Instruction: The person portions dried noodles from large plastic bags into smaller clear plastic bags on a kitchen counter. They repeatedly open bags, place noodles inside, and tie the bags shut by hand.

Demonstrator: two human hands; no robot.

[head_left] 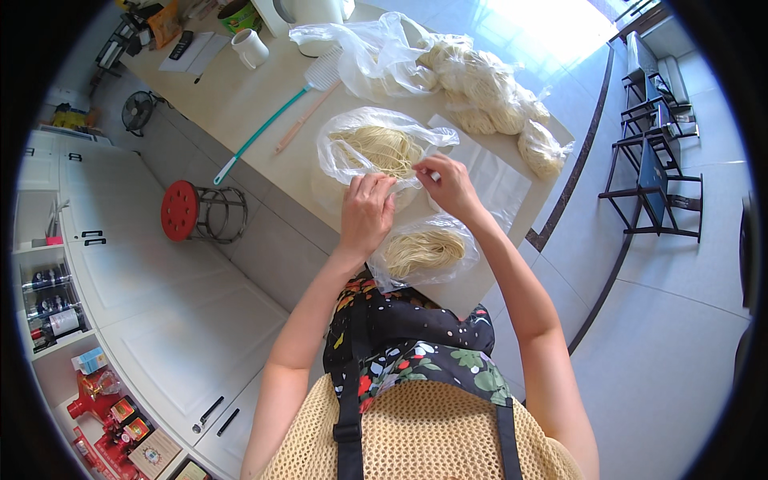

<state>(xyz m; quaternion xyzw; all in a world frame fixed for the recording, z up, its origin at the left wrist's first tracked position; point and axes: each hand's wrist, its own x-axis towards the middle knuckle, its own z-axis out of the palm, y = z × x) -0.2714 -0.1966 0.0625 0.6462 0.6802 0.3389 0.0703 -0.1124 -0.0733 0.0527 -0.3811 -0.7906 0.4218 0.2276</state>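
A large open plastic bag (329, 157) of thin yellowish noodles (378, 144) stands on the table before me. My left hand (367, 204) is at the bag's near rim, its fingertips by the noodles. At the rim's right side my right hand (447, 183) has thumb and fingertips drawn together. A few strands hang between the hands; whether either hand grips strands or the bag's film is too small to tell. Nearer to me, a bundle of noodles (425, 252) lies on a clear plastic bag (471, 264), between my forearms.
Several filled noodle bags (480, 84) are heaped at the far right of the table (264, 102). Flat plastic bags (492, 174) lie right of my right hand. A green-handled fly swatter (264, 129), a pinkish stick (306, 117) and a white mug (249, 49) lie left. A red stool (180, 210) stands below.
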